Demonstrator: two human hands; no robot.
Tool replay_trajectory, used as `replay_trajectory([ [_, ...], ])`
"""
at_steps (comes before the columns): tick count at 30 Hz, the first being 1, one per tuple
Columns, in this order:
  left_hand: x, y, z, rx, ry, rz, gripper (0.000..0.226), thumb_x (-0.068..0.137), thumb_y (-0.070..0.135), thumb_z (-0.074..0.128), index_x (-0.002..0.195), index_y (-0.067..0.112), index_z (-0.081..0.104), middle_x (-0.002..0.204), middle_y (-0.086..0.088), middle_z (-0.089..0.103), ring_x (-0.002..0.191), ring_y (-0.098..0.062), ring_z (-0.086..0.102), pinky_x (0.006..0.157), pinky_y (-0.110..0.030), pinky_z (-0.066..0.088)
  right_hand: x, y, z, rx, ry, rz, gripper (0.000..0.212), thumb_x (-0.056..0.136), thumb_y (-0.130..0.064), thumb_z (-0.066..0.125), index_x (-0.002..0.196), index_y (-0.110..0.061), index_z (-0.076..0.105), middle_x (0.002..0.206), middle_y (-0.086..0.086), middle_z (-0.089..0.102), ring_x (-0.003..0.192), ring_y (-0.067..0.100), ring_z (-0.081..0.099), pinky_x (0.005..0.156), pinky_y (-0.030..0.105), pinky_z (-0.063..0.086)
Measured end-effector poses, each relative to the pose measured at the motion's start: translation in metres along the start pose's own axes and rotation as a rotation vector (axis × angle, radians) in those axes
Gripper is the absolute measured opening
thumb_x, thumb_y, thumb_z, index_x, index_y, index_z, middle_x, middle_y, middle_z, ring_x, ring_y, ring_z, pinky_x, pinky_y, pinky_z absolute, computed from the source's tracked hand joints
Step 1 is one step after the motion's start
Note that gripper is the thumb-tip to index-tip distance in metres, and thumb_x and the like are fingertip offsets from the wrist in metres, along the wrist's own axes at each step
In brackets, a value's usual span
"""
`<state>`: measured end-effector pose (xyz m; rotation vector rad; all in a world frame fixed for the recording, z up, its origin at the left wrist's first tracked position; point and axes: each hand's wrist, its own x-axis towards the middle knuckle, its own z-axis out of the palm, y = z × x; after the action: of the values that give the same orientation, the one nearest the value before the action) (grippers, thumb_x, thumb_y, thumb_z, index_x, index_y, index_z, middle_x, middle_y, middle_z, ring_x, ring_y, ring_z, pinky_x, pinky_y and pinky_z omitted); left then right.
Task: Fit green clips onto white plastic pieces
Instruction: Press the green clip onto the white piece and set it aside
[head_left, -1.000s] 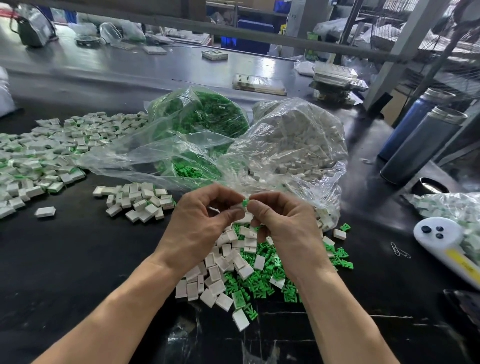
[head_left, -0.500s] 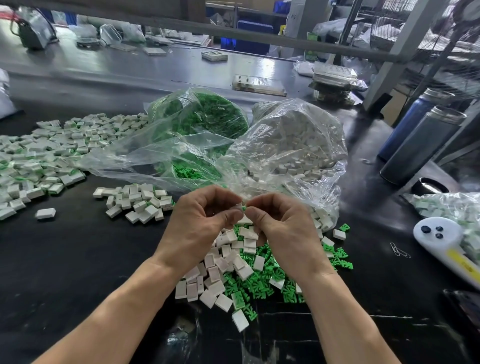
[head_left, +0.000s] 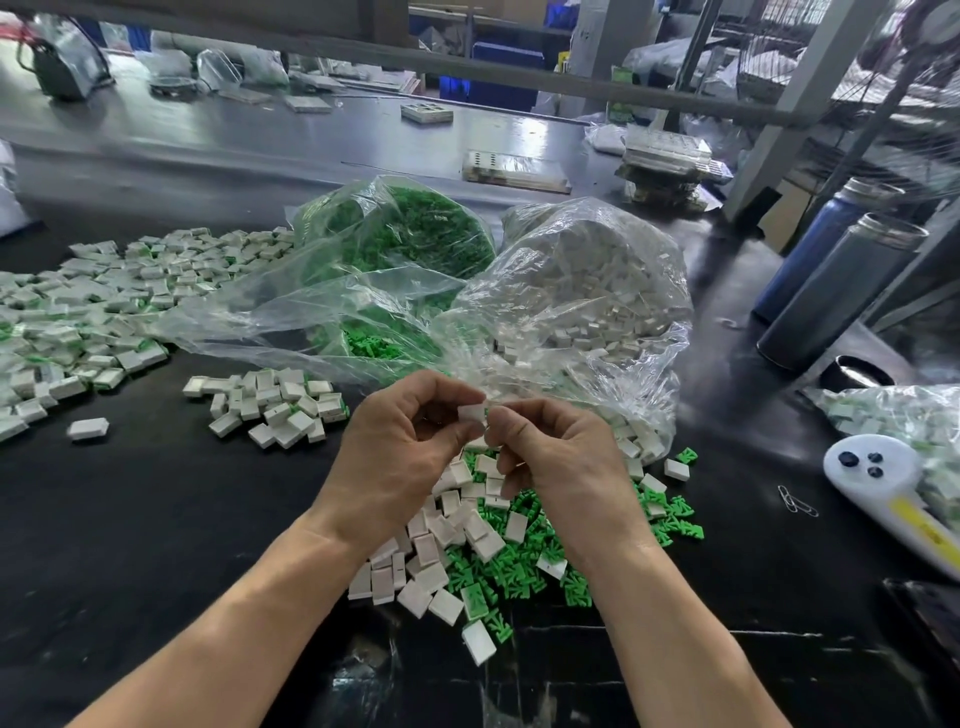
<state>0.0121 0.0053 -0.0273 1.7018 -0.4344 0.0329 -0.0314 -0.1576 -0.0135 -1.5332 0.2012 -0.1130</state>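
My left hand (head_left: 400, 457) pinches a small white plastic piece (head_left: 471, 413) between thumb and fingers, above the table's middle. My right hand (head_left: 561, 467) meets it from the right, its fingertips pinching a green clip that shows only as a sliver at the piece's edge. Under both hands lies a mixed pile of loose white pieces (head_left: 431, 561) and green clips (head_left: 524, 566). Behind them an open clear bag holds green clips (head_left: 415, 244), and a second clear bag holds white pieces (head_left: 597, 291).
A small heap of white pieces (head_left: 270, 400) lies left of my hands, with a large spread of pieces (head_left: 78, 312) farther left. Two tall metal bottles (head_left: 841, 280) stand at the right. A white handheld device (head_left: 883, 483) and another bagged lot (head_left: 904, 415) sit at the right edge.
The green clip that showed between my fingertips is now almost hidden against the white piece, which has come into view in my left hand. Both hands stay in place.
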Motion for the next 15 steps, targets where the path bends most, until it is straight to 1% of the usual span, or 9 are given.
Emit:
replay_trajectory([
  [3, -0.001, -0.001, -0.001, 0.058, -0.004, 0.029, 0.024, 0.087, 0.009, 0.079, 0.105, 0.024, 0.075, 0.095, 0.005, 0.076, 0.089, -0.013, 0.074, 0.083, -0.028, 0.061, 0.0, 0.001, -0.001, -0.007, -0.009, 0.021, 0.012, 0.094, -0.019, 0.076, 0.093, -0.007, 0.075, 0.074, 0.002, 0.071, 0.057, 0.014, 0.059, 0.05, 0.024, 0.051],
  [6, -0.002, -0.002, 0.0, 0.154, 0.01, 0.102, 0.025, 0.086, 0.012, 0.081, 0.106, 0.026, 0.075, 0.097, 0.009, 0.074, 0.091, -0.014, 0.073, 0.083, -0.031, 0.062, 0.0, 0.0, -0.003, -0.019, -0.026, 0.023, 0.012, 0.095, -0.019, 0.075, 0.092, -0.007, 0.075, 0.073, 0.004, 0.068, 0.058, 0.015, 0.058, 0.05, 0.025, 0.051],
  [10, -0.002, -0.003, -0.001, 0.29, 0.02, 0.207, 0.027, 0.086, 0.009, 0.081, 0.104, 0.028, 0.076, 0.099, 0.017, 0.069, 0.091, -0.008, 0.072, 0.08, -0.022, 0.059, -0.001, -0.002, -0.007, -0.1, -0.049, 0.026, 0.014, 0.095, -0.022, 0.077, 0.09, -0.009, 0.075, 0.071, 0.005, 0.067, 0.055, 0.015, 0.058, 0.053, 0.024, 0.051],
  [12, -0.002, -0.004, -0.001, 0.296, 0.004, 0.232, 0.029, 0.086, 0.005, 0.08, 0.105, 0.026, 0.077, 0.101, 0.019, 0.069, 0.092, -0.004, 0.072, 0.082, -0.021, 0.059, -0.001, -0.002, -0.01, -0.124, -0.068, 0.021, 0.015, 0.093, -0.023, 0.078, 0.09, -0.009, 0.075, 0.07, 0.003, 0.068, 0.055, 0.015, 0.058, 0.054, 0.025, 0.051],
  [15, 0.0, -0.003, -0.002, 0.331, -0.018, 0.266, 0.029, 0.086, 0.003, 0.079, 0.106, 0.024, 0.078, 0.102, 0.02, 0.069, 0.093, -0.002, 0.072, 0.083, -0.02, 0.059, -0.001, -0.003, -0.013, -0.136, -0.091, 0.014, 0.013, 0.092, -0.021, 0.079, 0.087, -0.01, 0.076, 0.071, 0.001, 0.07, 0.057, 0.013, 0.059, 0.054, 0.025, 0.051],
])
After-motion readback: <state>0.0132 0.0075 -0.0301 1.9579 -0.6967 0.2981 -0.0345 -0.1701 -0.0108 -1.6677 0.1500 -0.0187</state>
